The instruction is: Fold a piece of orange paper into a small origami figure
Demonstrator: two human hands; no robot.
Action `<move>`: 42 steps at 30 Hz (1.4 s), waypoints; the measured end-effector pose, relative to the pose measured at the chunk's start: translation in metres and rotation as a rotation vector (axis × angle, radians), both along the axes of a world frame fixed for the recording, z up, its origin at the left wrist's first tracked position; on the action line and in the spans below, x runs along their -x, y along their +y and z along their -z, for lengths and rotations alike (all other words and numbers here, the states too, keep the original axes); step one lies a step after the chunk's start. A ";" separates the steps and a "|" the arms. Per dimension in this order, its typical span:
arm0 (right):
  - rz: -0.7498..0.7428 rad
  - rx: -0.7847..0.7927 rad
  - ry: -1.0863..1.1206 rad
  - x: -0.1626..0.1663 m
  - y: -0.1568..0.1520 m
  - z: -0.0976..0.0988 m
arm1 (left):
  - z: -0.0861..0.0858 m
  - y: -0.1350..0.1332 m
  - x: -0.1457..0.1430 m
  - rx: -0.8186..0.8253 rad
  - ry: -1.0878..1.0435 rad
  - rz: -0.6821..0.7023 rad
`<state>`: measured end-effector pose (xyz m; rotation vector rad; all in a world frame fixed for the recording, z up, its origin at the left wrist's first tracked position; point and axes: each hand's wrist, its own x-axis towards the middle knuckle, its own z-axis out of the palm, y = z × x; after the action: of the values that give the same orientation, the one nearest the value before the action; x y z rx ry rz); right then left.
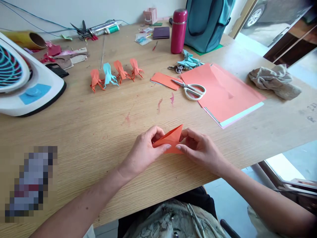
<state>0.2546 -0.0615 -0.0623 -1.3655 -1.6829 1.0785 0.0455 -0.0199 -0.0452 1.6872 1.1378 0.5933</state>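
Between my two hands, just above the near part of the table, is a folded piece of orange paper (173,137). Its layers gape along the upper edge, and one corner points up to the right. My left hand (146,145) grips the left end, thumb on the near face and fingers behind. On the right side, my right hand (198,145) pinches the paper with thumb and bent fingers. Beyond them lie white-handled scissors (194,92), resting partly on orange paper strips (164,80) and partly on a stack of orange sheets (223,92).
Several folded paper figures (121,71) stand in a row. Behind are a pink thermos (178,31), a teal bag (206,24) and blue folded paper (189,60). A crumpled cloth (274,81) lies right; a white fan-like device (32,82) stands left. A blurred patch (32,183) covers something nearer.
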 end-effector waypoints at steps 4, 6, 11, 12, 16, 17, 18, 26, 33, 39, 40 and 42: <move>-0.103 0.153 0.206 0.009 0.015 -0.001 | -0.006 0.003 0.006 0.156 -0.053 0.104; -0.162 0.216 0.205 0.013 0.023 -0.004 | -0.009 0.007 0.011 0.176 -0.044 0.099; -0.294 0.269 0.107 0.023 0.042 -0.013 | -0.010 0.016 0.021 0.204 -0.082 0.029; -0.311 0.270 0.104 0.025 0.046 -0.013 | -0.009 0.017 0.023 0.204 -0.077 0.026; -0.341 0.273 0.148 0.032 0.056 -0.007 | -0.002 0.021 0.028 0.234 -0.065 0.015; -0.333 0.275 0.166 0.033 0.057 -0.004 | 0.000 0.021 0.028 0.240 -0.074 -0.008; -0.319 0.278 0.178 0.033 0.058 -0.002 | 0.002 0.021 0.028 0.241 -0.088 -0.035; -0.284 0.292 0.206 0.031 0.055 0.001 | 0.001 0.019 0.018 0.179 -0.120 -0.106; -0.235 0.215 0.131 0.036 0.051 -0.004 | -0.004 0.016 0.014 0.145 -0.051 -0.157; -0.200 0.187 0.081 0.042 0.048 -0.005 | -0.008 0.014 0.012 0.109 -0.003 -0.177; -0.187 0.184 0.074 0.043 0.047 -0.005 | -0.008 0.013 0.012 0.118 -0.009 -0.185; -0.167 0.176 0.058 0.044 0.046 -0.005 | -0.009 0.012 0.011 0.127 -0.019 -0.201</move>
<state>0.2102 -0.0151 -0.0570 -1.3044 -1.7161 1.3765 0.0347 -0.0082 -0.0360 1.4673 1.3132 0.6458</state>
